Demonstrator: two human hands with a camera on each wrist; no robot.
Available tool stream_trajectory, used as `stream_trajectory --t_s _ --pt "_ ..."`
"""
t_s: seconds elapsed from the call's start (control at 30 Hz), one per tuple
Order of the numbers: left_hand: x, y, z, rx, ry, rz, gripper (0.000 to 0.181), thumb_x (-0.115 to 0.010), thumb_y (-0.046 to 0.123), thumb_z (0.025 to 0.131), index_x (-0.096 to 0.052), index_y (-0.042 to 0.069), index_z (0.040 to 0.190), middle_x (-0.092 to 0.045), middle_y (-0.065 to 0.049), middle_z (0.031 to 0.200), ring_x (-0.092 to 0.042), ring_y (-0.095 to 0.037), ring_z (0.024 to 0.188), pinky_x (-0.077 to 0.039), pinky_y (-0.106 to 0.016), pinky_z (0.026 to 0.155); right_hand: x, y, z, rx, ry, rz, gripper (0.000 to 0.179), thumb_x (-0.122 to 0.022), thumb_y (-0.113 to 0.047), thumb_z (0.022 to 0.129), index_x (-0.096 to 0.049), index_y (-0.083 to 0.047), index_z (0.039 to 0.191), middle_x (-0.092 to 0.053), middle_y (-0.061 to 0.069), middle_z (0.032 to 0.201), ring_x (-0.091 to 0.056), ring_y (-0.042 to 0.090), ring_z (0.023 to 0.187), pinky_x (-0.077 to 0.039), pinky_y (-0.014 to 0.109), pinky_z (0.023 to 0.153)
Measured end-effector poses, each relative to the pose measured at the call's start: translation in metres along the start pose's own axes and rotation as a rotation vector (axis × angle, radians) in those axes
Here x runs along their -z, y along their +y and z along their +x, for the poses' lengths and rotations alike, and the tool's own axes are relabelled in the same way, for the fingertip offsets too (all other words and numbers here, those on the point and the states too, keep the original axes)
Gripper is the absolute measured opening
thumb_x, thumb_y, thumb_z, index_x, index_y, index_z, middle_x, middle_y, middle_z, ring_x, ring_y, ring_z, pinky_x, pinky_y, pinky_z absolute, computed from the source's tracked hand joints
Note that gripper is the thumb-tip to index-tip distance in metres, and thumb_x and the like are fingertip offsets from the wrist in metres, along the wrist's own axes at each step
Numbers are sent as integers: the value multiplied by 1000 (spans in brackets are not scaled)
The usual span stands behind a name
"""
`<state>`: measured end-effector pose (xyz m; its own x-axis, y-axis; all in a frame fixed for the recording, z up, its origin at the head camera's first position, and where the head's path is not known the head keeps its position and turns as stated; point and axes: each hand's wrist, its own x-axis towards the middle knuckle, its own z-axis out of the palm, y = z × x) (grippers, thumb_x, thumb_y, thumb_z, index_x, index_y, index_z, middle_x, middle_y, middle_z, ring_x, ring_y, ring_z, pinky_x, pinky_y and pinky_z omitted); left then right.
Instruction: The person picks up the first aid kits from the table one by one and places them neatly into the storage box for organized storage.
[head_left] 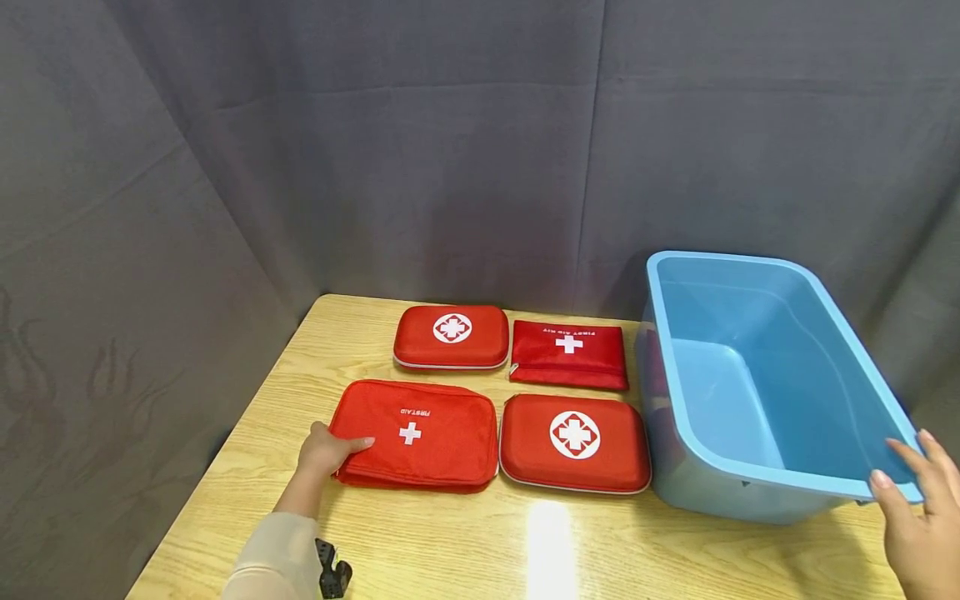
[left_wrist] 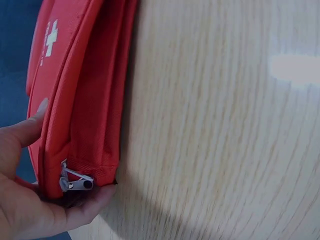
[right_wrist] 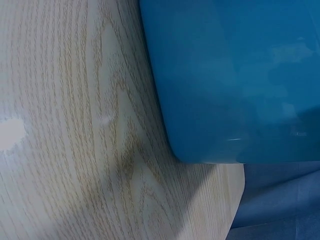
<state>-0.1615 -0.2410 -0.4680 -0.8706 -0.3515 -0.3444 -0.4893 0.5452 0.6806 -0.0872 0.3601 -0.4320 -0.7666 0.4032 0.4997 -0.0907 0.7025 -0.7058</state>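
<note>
On the left part of the wooden surface (head_left: 435,542), head view, the soft red FIRST AID pouch (head_left: 442,454) lies with its long axis running left to right. The left grip (head_left: 326,451) is clamped on its left end, thumb (head_left: 361,445) on top, so the pouch extends rightward from that grip, toward the blue tub (head_left: 795,477). Between pouch and tub lies a hard red first-aid case (head_left: 540,462); beyond these two, a smaller hard case (head_left: 450,351) and a flat FIRST AID KIT pouch (head_left: 566,372) lie side by side. The left grip is the nearer one; the right grip (head_left: 927,500) is at the tub's near right corner, and whether it clamps the rim or rests there cannot be told.

Left wrist view: the thumb lies on the pouch's upper face and fingers (left_wrist: 87,210) curl beneath its end, enclosing the corner with the metal zipper pull (left_wrist: 76,184). The long gusseted side runs away from the grip along the surface.

Right wrist view: the tub's outer wall stands on the surface; the right grip does not appear.
</note>
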Motion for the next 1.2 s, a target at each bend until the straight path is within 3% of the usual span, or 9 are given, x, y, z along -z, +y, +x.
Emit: stream_trajectory --t_s 0.17,0.37,0.5,0.6,0.73,0.9,1.03,1.2 --pt "1 -3 3 14 -40 -147 73 -70 28 71 -26 -11 114 -43 -29 102 -53 -32 79 -46 -36 63 1 1 0 -37 -16 -22 40 -45 -4 84 -42 1 123 -24 5 139 -14 16 127 -7 42 101" --pt "0 -11 12 58 -112 -258 77 -74 37 64 -28 -2 111 -50 -19 90 -55 -18 60 -43 -28 50 2 1 -1 -52 -20 -48 39 -44 -4 84 -41 2 123 -22 3 140 -13 17 127 -7 44 101" --pt "2 -14 5 40 -151 -265 66 -69 31 72 -28 -4 110 -52 -16 79 -53 -16 55 -41 -28 48 3 0 -1 -54 -21 -65 38 -43 -4 84 -41 3 122 -22 4 140 -13 20 127 -7 45 100" --pt "3 -15 -3 29 -175 -304 55 -62 21 79 -26 -4 111 -51 -17 82 -54 -16 58 -44 -30 52 3 0 -1 -61 -25 -81 38 -43 -4 84 -41 3 122 -21 4 140 -13 22 127 -7 46 100" --pt "4 -20 -4 35 -198 -402 58 -59 20 82 -21 -4 118 -51 -17 82 -55 -17 58 -46 -29 52 1 1 -1 -35 2 -31 39 -44 -4 83 -43 1 122 -24 1 139 -16 16 127 -8 40 101" --pt "3 -20 -5 70 -184 -650 61 -57 12 83 -15 -4 125 -48 -16 87 -58 -16 60 -49 -30 53 0 0 0 13 35 50 40 -47 -3 82 -49 -8 122 -29 -4 136 -20 9 124 -10 28 99" --pt "1 -18 -5 99 -171 -852 47 -55 8 84 -25 -6 117 -48 -11 89 -58 -14 70 -49 -31 64 -2 1 -1 34 65 114 38 -48 -3 80 -52 -8 118 -33 -6 134 -24 5 121 -12 24 98" --pt "0 -18 -3 160 -194 -1089 36 -54 7 84 -35 -2 114 -56 1 82 -57 -9 76 -44 -28 79 -3 3 -2 46 80 111 39 -49 -3 79 -55 -13 116 -35 -5 133 -26 4 120 -14 23 97"
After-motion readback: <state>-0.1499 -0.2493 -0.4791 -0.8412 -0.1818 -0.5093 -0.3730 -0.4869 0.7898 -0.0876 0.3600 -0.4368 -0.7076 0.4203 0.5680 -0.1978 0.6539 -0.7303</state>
